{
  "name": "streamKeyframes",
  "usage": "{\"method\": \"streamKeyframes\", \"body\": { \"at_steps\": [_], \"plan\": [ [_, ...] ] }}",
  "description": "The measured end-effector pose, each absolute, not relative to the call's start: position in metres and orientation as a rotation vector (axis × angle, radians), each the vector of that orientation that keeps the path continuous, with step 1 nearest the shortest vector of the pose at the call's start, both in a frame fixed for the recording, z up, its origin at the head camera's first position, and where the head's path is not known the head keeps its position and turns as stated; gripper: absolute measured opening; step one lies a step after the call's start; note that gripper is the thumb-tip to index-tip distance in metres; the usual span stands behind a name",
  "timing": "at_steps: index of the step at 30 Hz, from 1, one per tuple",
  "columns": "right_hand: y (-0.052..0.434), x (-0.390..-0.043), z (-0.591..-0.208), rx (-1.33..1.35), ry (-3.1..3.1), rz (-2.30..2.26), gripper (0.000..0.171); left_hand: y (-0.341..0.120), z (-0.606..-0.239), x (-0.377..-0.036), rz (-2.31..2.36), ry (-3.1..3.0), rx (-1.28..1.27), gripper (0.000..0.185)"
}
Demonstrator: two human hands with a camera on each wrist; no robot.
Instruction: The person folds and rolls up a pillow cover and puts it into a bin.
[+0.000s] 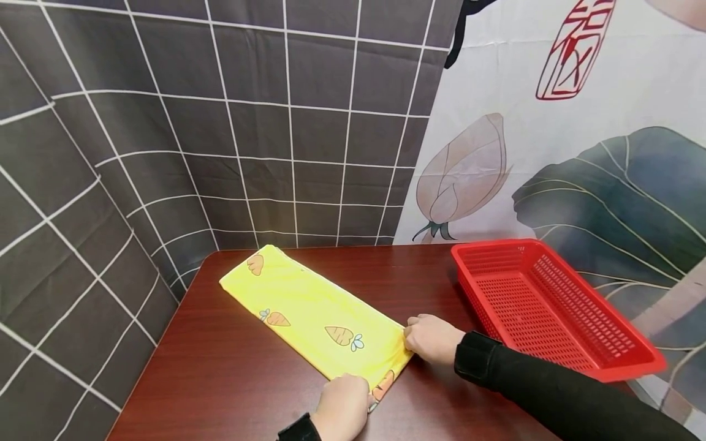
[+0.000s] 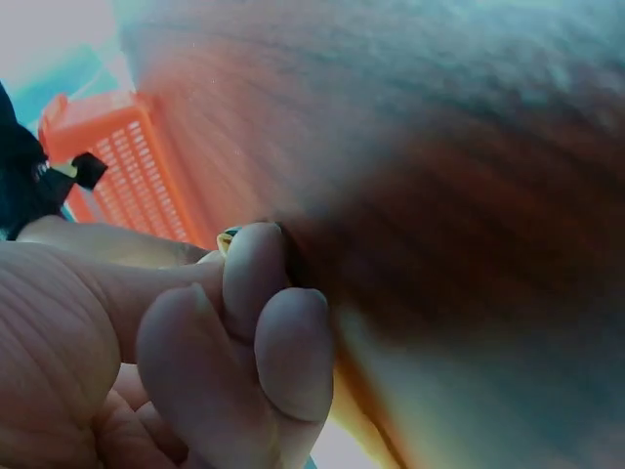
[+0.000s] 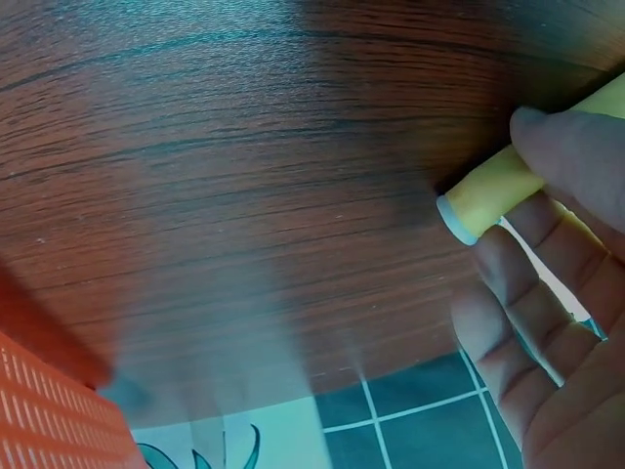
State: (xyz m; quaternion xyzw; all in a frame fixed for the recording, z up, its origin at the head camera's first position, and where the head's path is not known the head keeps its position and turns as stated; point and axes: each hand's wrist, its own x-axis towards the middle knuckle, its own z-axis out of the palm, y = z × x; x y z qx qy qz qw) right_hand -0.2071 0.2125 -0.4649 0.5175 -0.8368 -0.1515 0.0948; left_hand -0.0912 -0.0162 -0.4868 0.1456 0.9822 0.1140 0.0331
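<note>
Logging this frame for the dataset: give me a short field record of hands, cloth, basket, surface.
left hand: pinches the near corner of the yellow cloth
right hand: grips the cloth's near right corner
yellow cloth: folded into a long strip, carrot print, lying flat and diagonal
red basket: right of the cloth, apart from it, nothing visible inside
table: dark red-brown wood grain

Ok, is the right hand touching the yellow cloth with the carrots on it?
Touching. In the right wrist view the right hand has its fingers curled round the yellow cloth at its corner; the head view shows that hand at the cloth's near edge.
</note>
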Motion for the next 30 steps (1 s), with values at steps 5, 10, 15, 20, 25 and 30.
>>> {"method": "streamKeyframes", "body": {
  "at_steps": [5,10,15,20,25,30],
  "plan": [
    [0.211,-0.208,-0.465,1.506,-2.474,-0.489,0.022,-0.020,-0.487,-0.095,0.390,3.009,0.397,0.040],
    [0.211,-0.209,-0.467,1.496,-2.477,-0.481,0.023,-0.024,-0.492,-0.100,0.382,3.049,0.391,0.040],
    [0.212,-0.208,-0.467,1.498,-2.521,-0.448,0.021,-0.024,-0.495,-0.099,0.278,3.109,0.473,0.040],
    [0.211,-0.209,-0.465,1.497,-2.536,-0.473,0.021,-0.017,-0.495,-0.090,0.074,3.244,0.686,0.013],
    [0.209,-0.210,-0.463,1.488,-2.576,-0.475,0.017,-0.013,-0.495,-0.086,-0.001,3.280,0.726,0.013],
    [0.209,-0.210,-0.462,1.490,-2.606,-0.475,0.015,-0.013,-0.497,-0.087,0.001,3.282,0.698,0.014]
  ]
}}
